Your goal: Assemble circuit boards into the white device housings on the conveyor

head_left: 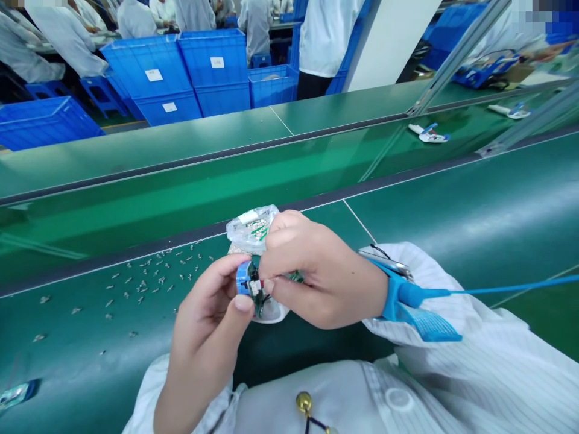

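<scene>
Left hand (pixel 208 325) pinches a blue module (pixel 244 279), right hand (pixel 316 271) a clear bag (pixel 246 226) of green parts (pixel 260 229).

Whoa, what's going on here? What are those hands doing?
A person at a green workbench is holding a small blue part with a circuit board in their left hand and right hand, beside a clear plastic bag. Tiny metal pieces lie scattered nearby. A blue strap circles the right wrist.

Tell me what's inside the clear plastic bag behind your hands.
Small green-and-white parts show through the clear plastic bag; the rest is hidden behind the bare right hand and bare left hand.
</scene>
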`<state>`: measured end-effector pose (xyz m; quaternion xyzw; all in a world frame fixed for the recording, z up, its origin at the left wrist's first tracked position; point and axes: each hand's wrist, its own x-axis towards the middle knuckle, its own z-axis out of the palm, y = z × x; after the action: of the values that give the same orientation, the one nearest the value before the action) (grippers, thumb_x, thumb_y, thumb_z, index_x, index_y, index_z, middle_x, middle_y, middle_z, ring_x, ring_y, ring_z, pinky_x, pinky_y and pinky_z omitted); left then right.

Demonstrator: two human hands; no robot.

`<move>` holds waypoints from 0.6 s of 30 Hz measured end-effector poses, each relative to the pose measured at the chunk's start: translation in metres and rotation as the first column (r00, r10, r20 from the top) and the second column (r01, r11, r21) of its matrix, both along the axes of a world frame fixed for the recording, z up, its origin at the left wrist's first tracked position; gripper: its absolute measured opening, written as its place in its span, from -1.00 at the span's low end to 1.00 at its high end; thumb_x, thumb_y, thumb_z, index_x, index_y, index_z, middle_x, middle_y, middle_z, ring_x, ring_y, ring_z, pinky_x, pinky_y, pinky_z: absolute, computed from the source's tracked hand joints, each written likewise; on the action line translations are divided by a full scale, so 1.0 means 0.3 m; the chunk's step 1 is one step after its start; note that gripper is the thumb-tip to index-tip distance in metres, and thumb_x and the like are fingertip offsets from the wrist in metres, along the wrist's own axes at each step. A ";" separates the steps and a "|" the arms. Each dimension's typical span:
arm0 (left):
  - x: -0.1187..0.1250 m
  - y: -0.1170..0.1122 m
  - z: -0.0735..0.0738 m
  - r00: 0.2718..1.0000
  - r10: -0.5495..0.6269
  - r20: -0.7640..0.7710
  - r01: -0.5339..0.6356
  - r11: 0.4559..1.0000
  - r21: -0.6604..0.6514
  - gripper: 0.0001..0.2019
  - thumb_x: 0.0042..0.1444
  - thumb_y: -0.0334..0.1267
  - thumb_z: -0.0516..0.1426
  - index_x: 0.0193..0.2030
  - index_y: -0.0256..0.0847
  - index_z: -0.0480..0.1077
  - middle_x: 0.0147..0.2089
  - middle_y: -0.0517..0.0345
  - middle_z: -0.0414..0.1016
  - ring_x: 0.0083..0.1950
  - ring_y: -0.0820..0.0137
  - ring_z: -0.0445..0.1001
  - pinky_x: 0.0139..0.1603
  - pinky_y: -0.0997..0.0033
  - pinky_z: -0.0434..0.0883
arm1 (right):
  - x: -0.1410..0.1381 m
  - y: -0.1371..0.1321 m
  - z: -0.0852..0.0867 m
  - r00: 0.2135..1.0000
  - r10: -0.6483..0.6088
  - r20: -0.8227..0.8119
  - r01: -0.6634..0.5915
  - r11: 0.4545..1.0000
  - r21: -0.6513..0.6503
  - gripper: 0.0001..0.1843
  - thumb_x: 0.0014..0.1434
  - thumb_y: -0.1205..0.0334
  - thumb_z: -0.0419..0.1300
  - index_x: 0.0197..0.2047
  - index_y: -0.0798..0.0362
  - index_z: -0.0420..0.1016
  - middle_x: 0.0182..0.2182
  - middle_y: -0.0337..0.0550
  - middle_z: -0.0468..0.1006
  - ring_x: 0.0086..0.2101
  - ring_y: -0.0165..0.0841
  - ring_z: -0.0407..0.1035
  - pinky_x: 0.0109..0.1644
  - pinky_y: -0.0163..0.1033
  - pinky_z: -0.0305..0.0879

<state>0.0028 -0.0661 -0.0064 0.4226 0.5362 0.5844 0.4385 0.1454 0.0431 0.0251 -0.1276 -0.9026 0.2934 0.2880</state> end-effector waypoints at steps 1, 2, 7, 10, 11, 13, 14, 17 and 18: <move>-0.002 -0.002 -0.001 1.000 -0.010 -0.005 0.010 1.000 0.001 -0.75 0.16 -0.11 0.17 -0.01 0.07 0.45 -0.24 0.19 0.50 -0.34 0.46 0.41 -0.43 0.59 0.41 | 0.001 0.000 0.002 1.000 0.007 -0.001 -0.007 1.000 -0.002 -0.75 0.08 0.39 0.01 -0.57 0.08 0.38 -0.63 -0.26 0.37 -0.52 -0.44 0.12 -0.25 -0.19 0.04; -0.002 -0.004 0.000 1.000 -0.008 -0.004 0.008 1.000 0.001 -0.75 0.16 -0.11 0.16 -0.01 0.08 0.45 -0.25 0.20 0.50 -0.35 0.47 0.41 -0.43 0.59 0.41 | 0.003 0.000 0.004 1.000 0.015 -0.005 -0.015 1.000 -0.003 -0.75 0.08 0.40 0.01 -0.57 0.08 0.38 -0.64 -0.27 0.36 -0.53 -0.45 0.12 -0.25 -0.19 0.04; 0.001 -0.006 0.010 1.000 -0.007 -0.006 0.007 1.000 -0.007 -0.76 0.16 -0.11 0.17 -0.03 0.08 0.46 -0.33 0.24 0.48 -0.40 0.51 0.38 -0.42 0.62 0.40 | 0.007 0.001 0.008 1.000 0.017 -0.006 -0.017 1.000 0.005 -0.75 0.08 0.41 0.02 -0.58 0.10 0.38 -0.66 -0.27 0.33 -0.54 -0.46 0.09 -0.28 -0.20 0.02; -0.001 -0.005 0.008 1.000 -0.021 0.004 0.021 1.000 -0.008 -0.77 0.16 -0.11 0.16 -0.03 0.09 0.45 -0.31 0.24 0.49 -0.39 0.51 0.39 -0.41 0.61 0.41 | 0.008 -0.001 0.007 1.000 0.028 -0.003 -0.028 1.000 0.007 -0.75 0.08 0.40 0.02 -0.58 0.09 0.38 -0.65 -0.27 0.34 -0.53 -0.45 0.10 -0.28 -0.20 0.02; -0.002 -0.004 0.006 1.000 -0.026 0.005 0.026 1.000 -0.007 -0.77 0.17 -0.11 0.16 -0.03 0.10 0.45 -0.30 0.24 0.49 -0.39 0.51 0.40 -0.41 0.61 0.41 | 0.008 -0.002 0.007 1.000 0.026 -0.003 -0.026 1.000 0.008 -0.75 0.08 0.40 0.01 -0.58 0.09 0.38 -0.65 -0.27 0.34 -0.52 -0.44 0.10 -0.29 -0.20 0.02; -0.006 -0.004 0.001 0.999 -0.028 -0.020 0.028 1.000 -0.003 -0.77 0.18 -0.12 0.15 -0.02 0.10 0.44 -0.28 0.24 0.48 -0.37 0.51 0.39 -0.39 0.62 0.41 | 0.009 -0.003 0.006 1.000 0.019 0.001 -0.019 1.000 0.011 -0.75 0.08 0.40 0.01 -0.58 0.08 0.38 -0.64 -0.26 0.35 -0.52 -0.43 0.10 -0.29 -0.20 0.02; -0.009 -0.004 -0.001 0.999 -0.029 -0.046 0.029 1.000 0.002 -0.77 0.18 -0.12 0.15 -0.01 0.11 0.44 -0.27 0.24 0.48 -0.36 0.50 0.39 -0.38 0.62 0.40 | 0.010 -0.004 0.005 1.000 0.013 0.008 -0.013 1.000 0.014 -0.75 0.08 0.40 0.01 -0.58 0.08 0.38 -0.64 -0.26 0.35 -0.51 -0.43 0.10 -0.29 -0.20 0.02; -0.014 -0.005 -0.003 0.994 -0.029 -0.107 0.030 1.000 0.003 -0.76 0.17 -0.13 0.16 -0.01 0.11 0.44 -0.24 0.24 0.47 -0.32 0.49 0.38 -0.35 0.62 0.40 | 0.011 -0.005 0.005 0.999 0.011 0.041 -0.012 0.999 0.036 -0.75 0.07 0.39 0.00 -0.60 0.07 0.36 -0.65 -0.25 0.33 -0.51 -0.42 0.09 -0.29 -0.19 0.01; -0.015 -0.005 -0.003 0.993 -0.034 -0.109 0.034 0.999 -0.001 -0.76 0.17 -0.13 0.16 -0.01 0.12 0.44 -0.24 0.24 0.47 -0.31 0.49 0.38 -0.34 0.62 0.40 | 0.012 -0.004 0.006 0.998 0.012 0.056 -0.015 0.999 0.048 -0.74 0.07 0.38 0.00 -0.61 0.07 0.34 -0.66 -0.25 0.31 -0.51 -0.42 0.08 -0.29 -0.19 0.01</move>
<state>-0.0017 -0.0677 -0.0073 0.4632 0.5517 0.5531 0.4185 0.1489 0.0419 0.0268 -0.1226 -0.9179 0.2698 0.2638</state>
